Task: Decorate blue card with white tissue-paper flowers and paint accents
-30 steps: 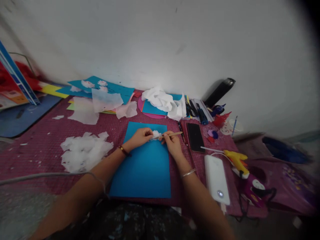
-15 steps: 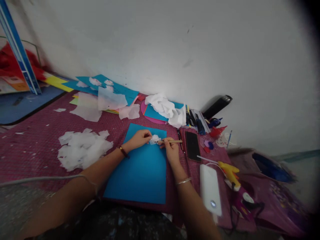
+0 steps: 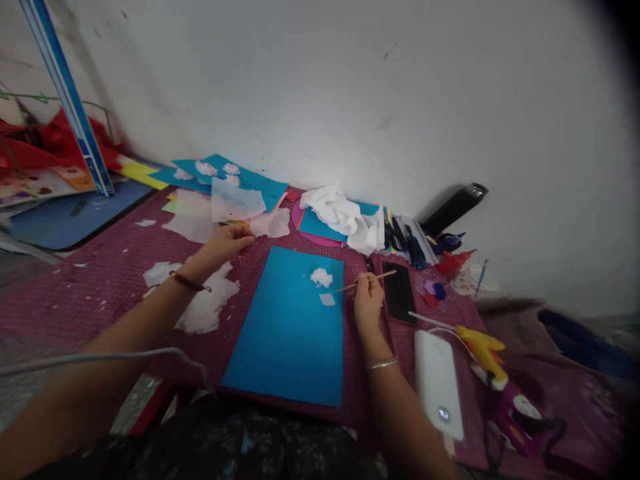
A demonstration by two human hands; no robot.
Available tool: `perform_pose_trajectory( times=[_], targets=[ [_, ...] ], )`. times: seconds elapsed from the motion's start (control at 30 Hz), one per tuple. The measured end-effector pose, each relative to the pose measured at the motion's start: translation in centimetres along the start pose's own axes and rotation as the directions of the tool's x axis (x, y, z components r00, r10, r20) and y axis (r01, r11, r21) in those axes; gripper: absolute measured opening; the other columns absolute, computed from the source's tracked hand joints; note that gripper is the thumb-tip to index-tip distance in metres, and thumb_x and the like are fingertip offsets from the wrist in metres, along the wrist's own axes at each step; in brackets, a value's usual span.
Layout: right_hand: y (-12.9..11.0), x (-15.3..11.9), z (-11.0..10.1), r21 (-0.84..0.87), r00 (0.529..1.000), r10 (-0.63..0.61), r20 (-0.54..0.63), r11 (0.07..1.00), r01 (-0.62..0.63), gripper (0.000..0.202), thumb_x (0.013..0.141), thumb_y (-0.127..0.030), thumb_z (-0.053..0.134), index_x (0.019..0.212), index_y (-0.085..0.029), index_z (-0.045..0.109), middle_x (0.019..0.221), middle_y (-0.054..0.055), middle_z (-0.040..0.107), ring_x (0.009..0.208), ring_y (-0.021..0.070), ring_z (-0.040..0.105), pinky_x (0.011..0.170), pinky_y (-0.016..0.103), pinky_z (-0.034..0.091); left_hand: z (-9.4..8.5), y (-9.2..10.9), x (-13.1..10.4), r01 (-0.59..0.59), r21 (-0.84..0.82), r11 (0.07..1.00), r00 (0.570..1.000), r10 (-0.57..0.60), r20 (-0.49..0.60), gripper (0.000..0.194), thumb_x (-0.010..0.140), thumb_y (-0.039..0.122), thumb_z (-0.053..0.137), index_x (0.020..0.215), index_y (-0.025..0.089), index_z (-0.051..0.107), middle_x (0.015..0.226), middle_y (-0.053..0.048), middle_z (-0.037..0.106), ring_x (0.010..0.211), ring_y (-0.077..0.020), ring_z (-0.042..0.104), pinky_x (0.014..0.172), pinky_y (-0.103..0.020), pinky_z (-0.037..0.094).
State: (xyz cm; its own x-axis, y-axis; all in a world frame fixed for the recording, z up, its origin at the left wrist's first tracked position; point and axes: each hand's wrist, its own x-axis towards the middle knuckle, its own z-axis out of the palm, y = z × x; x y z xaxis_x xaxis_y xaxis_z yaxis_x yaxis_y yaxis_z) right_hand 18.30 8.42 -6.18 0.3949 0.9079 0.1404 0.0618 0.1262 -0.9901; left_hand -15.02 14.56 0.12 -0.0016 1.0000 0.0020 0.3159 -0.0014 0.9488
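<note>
A blue paper sheet [image 3: 289,327] lies on the maroon mat [image 3: 100,293] in front of me. Near its far right corner sits a small crumpled white tissue ball [image 3: 321,277], with a tiny pale scrap [image 3: 327,299] just below it. My right hand [image 3: 369,301] rests at the sheet's right edge and holds a thin wooden stick [image 3: 367,280] that points left toward the ball. My left hand [image 3: 225,241] is stretched out to the far left of the sheet, fingers curled beside white tissue pieces [image 3: 270,223]; whether it pinches one is unclear.
A torn white tissue pile [image 3: 205,303] lies left of the sheet. A black phone [image 3: 400,300], a white power bank [image 3: 440,393] and a yellow glue gun [image 3: 483,347] lie to the right. Crumpled white tissue [image 3: 340,210], coloured papers, scissors and pens line the wall.
My left hand let go of the tissue ball and moved far left toward the tissue pieces. The ball now lies on the blue sheet. My right hand drew the stick back to the right.
</note>
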Motion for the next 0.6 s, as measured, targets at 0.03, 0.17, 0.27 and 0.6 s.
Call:
perform_pose_trajectory(
  times=[0.03, 0.17, 0.27, 0.6],
  targets=[
    [-0.1, -0.1, 0.0, -0.017, 1.000, 0.000, 0.007, 1.000, 0.000, 0.028, 0.085, -0.045, 0.055, 0.069, -0.023, 0.048, 0.046, -0.009, 0.045, 0.040, 0.0107, 0.044, 0.042, 0.024, 0.035, 0.6, -0.4, -0.3, -0.010, 0.022, 1.000, 1.000, 0.010, 0.025, 0.013, 0.068, 0.029, 0.064, 0.069, 0.017, 0.061, 0.059, 0.001, 0.057, 0.052, -0.0102, 0.050, 0.051, -0.022, 0.039],
    [-0.7, -0.9, 0.5, -0.041, 0.993, 0.069, 0.100, 0.997, -0.066, 0.025, 0.084, -0.045, 0.054, 0.073, -0.023, 0.051, 0.051, -0.006, 0.054, 0.042, 0.0127, 0.049, 0.042, 0.025, 0.038, 5.4, -1.1, -0.8, -0.105, 0.097, 0.990, 0.971, 0.081, 0.224, 0.012, 0.071, 0.029, 0.058, 0.071, 0.017, 0.061, 0.060, 0.001, 0.058, 0.053, -0.0115, 0.052, 0.052, -0.022, 0.041],
    [-1.3, -1.5, 0.3, -0.043, 0.992, 0.067, 0.108, 0.997, -0.063, 0.025, 0.086, -0.046, 0.053, 0.075, -0.023, 0.053, 0.055, -0.004, 0.059, 0.047, 0.0145, 0.054, 0.046, 0.026, 0.044, 10.0, -0.5, -0.3, -0.165, 0.091, 0.982, 0.933, 0.125, 0.337, 0.011, 0.071, 0.026, 0.058, 0.074, 0.017, 0.063, 0.062, 0.001, 0.061, 0.056, -0.0120, 0.055, 0.051, -0.022, 0.041],
    [-0.5, -3.2, -1.1, -0.231, 0.992, -0.005, 0.123, 0.972, 0.034, 0.029, 0.091, -0.047, 0.048, 0.078, -0.021, 0.055, 0.064, -0.001, 0.064, 0.050, 0.0139, 0.057, 0.051, 0.026, 0.046, 16.2, -0.9, 0.4, -0.342, 0.164, 0.925, 0.898, 0.269, 0.349, 0.006, 0.073, 0.022, 0.061, 0.072, 0.016, 0.062, 0.069, 0.000, 0.059, 0.064, -0.0140, 0.051, 0.058, -0.025, 0.035]
  ],
)
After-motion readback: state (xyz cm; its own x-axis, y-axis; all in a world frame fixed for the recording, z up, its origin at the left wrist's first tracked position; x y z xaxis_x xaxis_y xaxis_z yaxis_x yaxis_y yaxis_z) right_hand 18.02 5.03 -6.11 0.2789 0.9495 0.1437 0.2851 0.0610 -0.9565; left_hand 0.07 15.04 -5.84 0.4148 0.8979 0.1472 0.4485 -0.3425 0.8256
